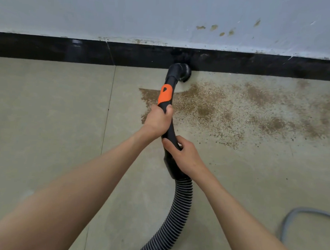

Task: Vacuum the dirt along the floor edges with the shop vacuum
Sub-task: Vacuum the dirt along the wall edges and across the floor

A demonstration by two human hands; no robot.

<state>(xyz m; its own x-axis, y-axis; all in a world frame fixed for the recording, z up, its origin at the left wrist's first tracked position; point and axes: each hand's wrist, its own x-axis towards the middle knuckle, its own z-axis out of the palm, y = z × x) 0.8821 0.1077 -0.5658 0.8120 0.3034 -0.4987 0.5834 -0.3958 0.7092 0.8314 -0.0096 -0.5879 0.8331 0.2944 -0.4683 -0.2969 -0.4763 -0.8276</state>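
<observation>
Dirt (227,108) beside one vacuum wand (168,98), gripped by two hands: left (157,120), right (183,156).

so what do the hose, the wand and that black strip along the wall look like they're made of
Ribbed hose: flexible plastic, judging by its even corrugated ridges and dull sheen.
Wand: hard black plastic, smooth and semi-gloss; its orange sleeve looks matte, possibly rubbery.
Black skirting: probably glazed tile or polished stone, since it shows mirror-like reflections and a vertical joint line.
</observation>
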